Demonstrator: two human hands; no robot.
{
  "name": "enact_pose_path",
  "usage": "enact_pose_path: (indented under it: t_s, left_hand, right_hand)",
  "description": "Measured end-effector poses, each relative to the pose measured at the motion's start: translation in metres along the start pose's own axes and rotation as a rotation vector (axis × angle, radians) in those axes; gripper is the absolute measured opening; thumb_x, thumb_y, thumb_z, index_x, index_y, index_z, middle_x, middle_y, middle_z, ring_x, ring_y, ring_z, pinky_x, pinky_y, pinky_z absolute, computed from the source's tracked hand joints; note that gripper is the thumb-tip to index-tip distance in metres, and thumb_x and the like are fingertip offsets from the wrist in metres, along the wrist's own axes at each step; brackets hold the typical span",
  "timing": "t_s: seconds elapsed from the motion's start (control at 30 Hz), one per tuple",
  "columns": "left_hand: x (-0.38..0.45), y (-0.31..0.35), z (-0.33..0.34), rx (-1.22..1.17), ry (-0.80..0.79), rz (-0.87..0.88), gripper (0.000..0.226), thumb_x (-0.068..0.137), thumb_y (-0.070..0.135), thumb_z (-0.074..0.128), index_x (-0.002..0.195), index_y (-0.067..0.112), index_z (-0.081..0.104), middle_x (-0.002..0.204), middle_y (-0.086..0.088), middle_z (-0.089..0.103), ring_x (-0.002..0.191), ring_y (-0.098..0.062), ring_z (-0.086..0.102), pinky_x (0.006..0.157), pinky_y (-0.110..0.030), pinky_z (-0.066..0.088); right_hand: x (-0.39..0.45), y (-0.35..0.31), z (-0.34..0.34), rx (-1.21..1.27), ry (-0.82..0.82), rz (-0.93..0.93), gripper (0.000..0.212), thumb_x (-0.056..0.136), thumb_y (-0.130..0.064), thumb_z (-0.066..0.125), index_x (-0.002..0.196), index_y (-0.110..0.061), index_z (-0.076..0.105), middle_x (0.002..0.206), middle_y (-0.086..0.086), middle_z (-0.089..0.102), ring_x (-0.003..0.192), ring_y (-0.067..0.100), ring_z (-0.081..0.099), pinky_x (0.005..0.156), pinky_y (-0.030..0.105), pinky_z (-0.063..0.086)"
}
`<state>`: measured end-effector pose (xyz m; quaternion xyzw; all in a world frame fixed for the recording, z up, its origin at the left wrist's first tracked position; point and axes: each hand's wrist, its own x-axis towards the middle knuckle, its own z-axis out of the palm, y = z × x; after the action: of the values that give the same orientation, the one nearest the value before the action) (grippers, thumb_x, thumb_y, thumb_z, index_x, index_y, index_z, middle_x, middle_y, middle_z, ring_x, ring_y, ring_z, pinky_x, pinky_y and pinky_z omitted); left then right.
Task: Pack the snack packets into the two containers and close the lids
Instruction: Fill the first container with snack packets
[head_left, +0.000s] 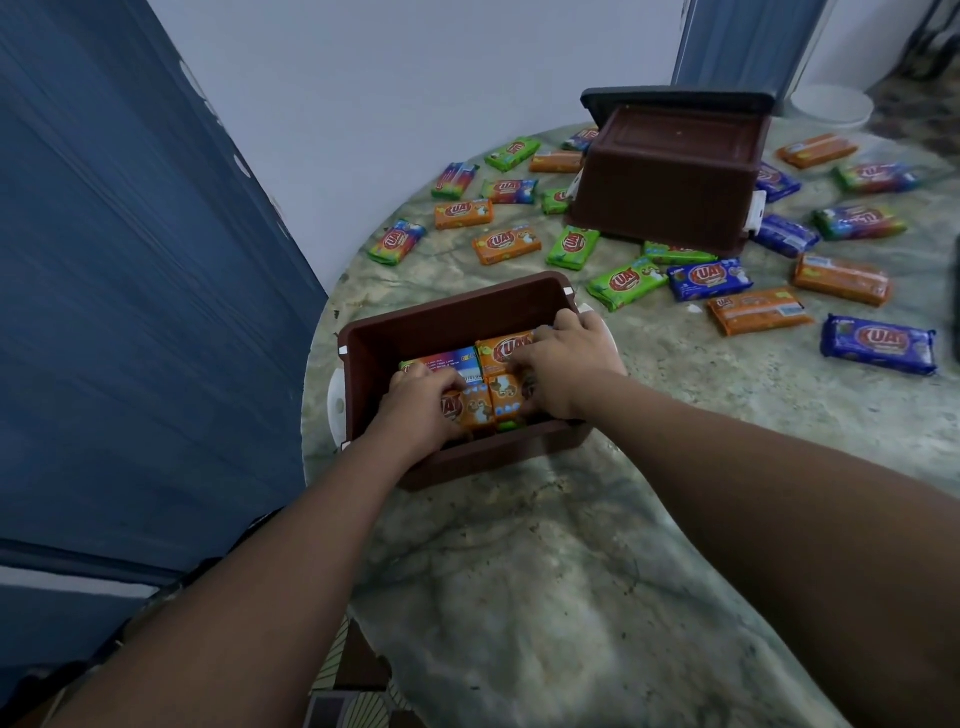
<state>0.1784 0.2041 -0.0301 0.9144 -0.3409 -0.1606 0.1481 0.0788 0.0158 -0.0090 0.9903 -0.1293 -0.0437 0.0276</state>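
Orange snack packets (493, 400) are being held and lined up in the near brown container (457, 312) by curled fingers (519, 358) of both hands, and more must be picked off the tabletop (519, 545) next.

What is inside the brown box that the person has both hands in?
The near brown container holds snack packets: orange packets, a rainbow-coloured packet and a bit of green near the front wall. The left hand and right hand cover the rest, so no count is possible.
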Motion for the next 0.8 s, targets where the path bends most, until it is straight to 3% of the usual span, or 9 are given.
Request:
enact_pose_path:
  t_s: [0.1,0.23,0.33,0.43,0.53,0.67,0.8]
  left_hand:
    - [-0.004,-0.002,-0.004,-0.046,0.095,0.018,0.061,0.073,0.044,0.086,0.127,0.031,0.061,0.122,-0.001,0.049,0.119,-0.023,0.042,0.102,-0.041,0.044]
    - [-0.015,-0.013,-0.018,0.080,0.464,0.076,0.049,0.082,0.046,0.078,0.123,0.025,0.061,0.113,0.000,0.051,0.109,-0.021,0.045,0.088,-0.035,0.043]
    - [-0.015,-0.030,-0.032,0.129,0.632,-0.084,0.054,0.084,0.043,0.076,0.127,0.018,0.055,0.116,-0.009,0.049,0.111,-0.029,0.043,0.087,-0.041,0.045]
    - [-0.005,-0.040,-0.039,0.140,0.535,-0.335,0.074,0.081,0.047,0.079,0.135,0.011,0.044,0.129,-0.020,0.042,0.116,-0.038,0.041,0.090,-0.046,0.044]
    - [0.013,-0.042,-0.036,-0.101,0.345,-0.483,0.074,0.088,0.043,0.073,0.140,0.011,0.031,0.137,-0.022,0.040,0.119,-0.042,0.048,0.094,-0.051,0.046]
    - [0.030,-0.050,-0.029,-0.112,0.329,-0.488,0.042,0.101,0.026,0.055,0.132,0.012,0.030,0.119,-0.020,0.060,0.099,-0.040,0.061,0.077,-0.049,0.051]
    - [0.040,-0.055,-0.031,-0.039,0.344,-0.458,0.035,0.102,0.021,0.051,0.130,0.010,0.033,0.113,-0.019,0.062,0.092,-0.036,0.060,0.067,-0.043,0.043]
  right_hand:
    - [-0.003,0.003,-0.002,0.155,0.079,0.038,0.063,0.083,-0.078,0.053,0.135,-0.043,0.054,0.128,-0.002,0.052,0.121,0.023,0.044,0.107,0.043,0.032]
    - [-0.002,0.009,-0.001,0.374,0.259,0.167,0.044,0.094,-0.048,0.059,0.134,-0.031,0.052,0.128,0.003,0.044,0.120,0.025,0.040,0.105,0.039,0.036]
    - [0.005,0.012,-0.005,0.439,0.310,0.371,0.049,0.093,-0.038,0.061,0.137,-0.023,0.045,0.133,0.012,0.043,0.123,0.033,0.040,0.104,0.044,0.038]
    - [0.013,0.019,-0.008,0.492,0.155,0.506,0.057,0.095,-0.031,0.061,0.144,-0.015,0.036,0.142,0.020,0.037,0.129,0.039,0.039,0.107,0.047,0.037]
    - [0.021,0.020,-0.004,0.591,0.051,0.521,0.057,0.096,-0.021,0.058,0.146,-0.013,0.032,0.143,0.019,0.038,0.127,0.041,0.048,0.098,0.048,0.045]
    - [0.027,0.020,0.001,0.614,0.034,0.520,0.058,0.095,-0.015,0.058,0.146,-0.015,0.029,0.139,0.018,0.043,0.120,0.040,0.056,0.084,0.045,0.050]
    - [0.034,0.019,0.000,0.595,0.023,0.546,0.054,0.096,-0.015,0.057,0.142,-0.014,0.030,0.139,0.017,0.041,0.119,0.040,0.055,0.076,0.041,0.042]
